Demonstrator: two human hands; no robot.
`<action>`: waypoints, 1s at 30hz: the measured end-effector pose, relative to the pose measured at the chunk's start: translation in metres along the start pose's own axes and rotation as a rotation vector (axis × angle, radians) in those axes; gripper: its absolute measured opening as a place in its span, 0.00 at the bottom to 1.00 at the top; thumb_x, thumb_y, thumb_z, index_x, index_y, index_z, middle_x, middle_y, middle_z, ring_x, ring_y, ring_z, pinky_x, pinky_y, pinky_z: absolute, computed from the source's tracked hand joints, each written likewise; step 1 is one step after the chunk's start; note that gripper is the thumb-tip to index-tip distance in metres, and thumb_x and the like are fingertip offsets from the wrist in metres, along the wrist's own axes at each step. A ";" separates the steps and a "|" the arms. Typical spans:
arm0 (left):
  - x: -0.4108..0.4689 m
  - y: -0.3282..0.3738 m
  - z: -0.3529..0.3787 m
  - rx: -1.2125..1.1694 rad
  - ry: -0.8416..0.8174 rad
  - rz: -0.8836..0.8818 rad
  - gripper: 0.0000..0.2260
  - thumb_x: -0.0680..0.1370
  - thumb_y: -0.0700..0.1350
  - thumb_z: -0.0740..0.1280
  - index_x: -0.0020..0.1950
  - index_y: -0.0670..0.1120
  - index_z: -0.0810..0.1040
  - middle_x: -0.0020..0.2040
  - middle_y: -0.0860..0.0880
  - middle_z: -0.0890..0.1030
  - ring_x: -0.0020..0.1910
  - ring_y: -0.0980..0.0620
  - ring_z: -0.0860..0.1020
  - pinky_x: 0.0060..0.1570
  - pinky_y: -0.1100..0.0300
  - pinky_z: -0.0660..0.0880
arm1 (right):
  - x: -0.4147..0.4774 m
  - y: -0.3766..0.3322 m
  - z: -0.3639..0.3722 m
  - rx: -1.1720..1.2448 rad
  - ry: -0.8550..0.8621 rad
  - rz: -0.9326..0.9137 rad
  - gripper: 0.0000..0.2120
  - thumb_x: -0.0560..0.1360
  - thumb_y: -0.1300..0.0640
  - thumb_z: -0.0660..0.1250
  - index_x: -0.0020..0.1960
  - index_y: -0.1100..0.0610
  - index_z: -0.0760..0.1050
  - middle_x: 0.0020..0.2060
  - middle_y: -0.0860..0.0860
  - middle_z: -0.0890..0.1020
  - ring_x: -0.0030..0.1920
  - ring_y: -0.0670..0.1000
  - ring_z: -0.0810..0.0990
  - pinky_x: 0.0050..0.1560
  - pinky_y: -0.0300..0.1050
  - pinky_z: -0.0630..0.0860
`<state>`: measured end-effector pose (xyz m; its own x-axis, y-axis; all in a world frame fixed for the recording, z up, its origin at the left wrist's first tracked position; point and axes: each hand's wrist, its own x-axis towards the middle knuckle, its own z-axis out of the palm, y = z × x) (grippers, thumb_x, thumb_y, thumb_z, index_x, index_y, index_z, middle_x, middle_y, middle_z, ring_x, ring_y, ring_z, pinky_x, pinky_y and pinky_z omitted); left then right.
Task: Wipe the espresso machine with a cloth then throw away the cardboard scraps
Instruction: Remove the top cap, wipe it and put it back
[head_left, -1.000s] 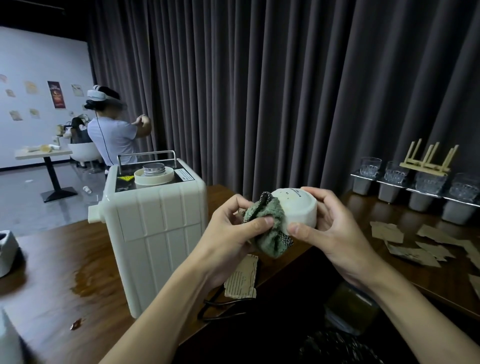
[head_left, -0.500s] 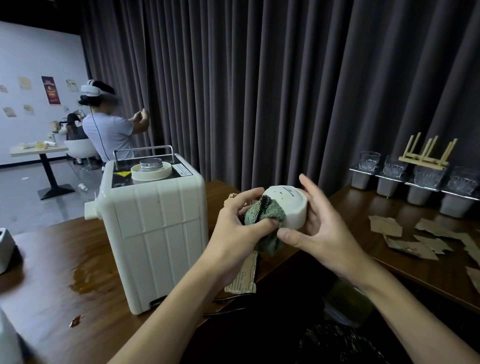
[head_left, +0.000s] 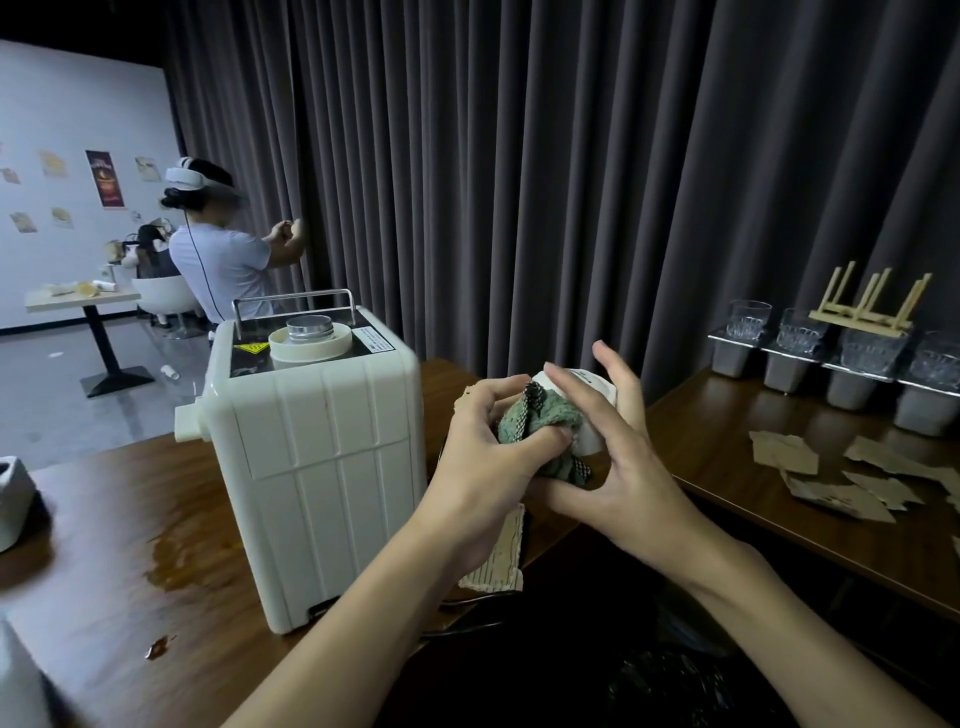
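L hand (head_left: 483, 462) fingers bunch cloth (head_left: 543, 418); R hand (head_left: 631, 478) fingers cradle white cup (head_left: 589, 440) — mid-air, by table (head_left: 130, 519) edge.

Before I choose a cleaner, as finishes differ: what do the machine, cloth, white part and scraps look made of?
Machine: probably cream moulded plastic, satin; ribbed panels, soft sheen. Cloth: green terry or knit fabric; fuzzy pile. White part: smooth plastic or ceramic, unclear. Scraps: brown cardboard, matte; torn edges.

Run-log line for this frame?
left hand: grips green cloth on white part | right hand: holds it | espresso machine: untouched | cardboard scraps: on table
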<state>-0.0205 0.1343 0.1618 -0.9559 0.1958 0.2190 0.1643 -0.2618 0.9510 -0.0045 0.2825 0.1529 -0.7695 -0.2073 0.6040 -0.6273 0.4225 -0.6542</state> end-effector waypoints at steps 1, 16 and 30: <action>0.000 0.000 -0.002 0.012 0.005 -0.001 0.27 0.67 0.42 0.76 0.65 0.50 0.76 0.65 0.42 0.76 0.61 0.44 0.81 0.55 0.47 0.82 | 0.001 0.000 0.001 -0.005 -0.013 -0.003 0.39 0.67 0.60 0.79 0.67 0.32 0.67 0.75 0.36 0.45 0.75 0.40 0.56 0.64 0.28 0.67; 0.015 0.005 -0.024 -0.352 -0.115 -0.268 0.17 0.81 0.41 0.64 0.67 0.34 0.75 0.67 0.28 0.74 0.65 0.33 0.77 0.65 0.41 0.73 | 0.001 0.003 0.009 0.113 0.085 -0.078 0.20 0.65 0.54 0.74 0.55 0.42 0.80 0.75 0.45 0.59 0.74 0.46 0.64 0.68 0.45 0.71; 0.020 -0.004 -0.025 -0.312 -0.082 -0.209 0.21 0.75 0.38 0.70 0.69 0.44 0.77 0.60 0.35 0.82 0.57 0.38 0.80 0.57 0.45 0.79 | -0.007 0.007 -0.001 0.125 0.121 -0.046 0.15 0.69 0.63 0.71 0.52 0.47 0.80 0.73 0.43 0.67 0.73 0.43 0.64 0.66 0.36 0.68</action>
<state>-0.0465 0.1155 0.1574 -0.9363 0.3468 0.0559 -0.1264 -0.4810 0.8676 -0.0034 0.2880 0.1447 -0.7245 -0.1133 0.6799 -0.6772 0.3009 -0.6715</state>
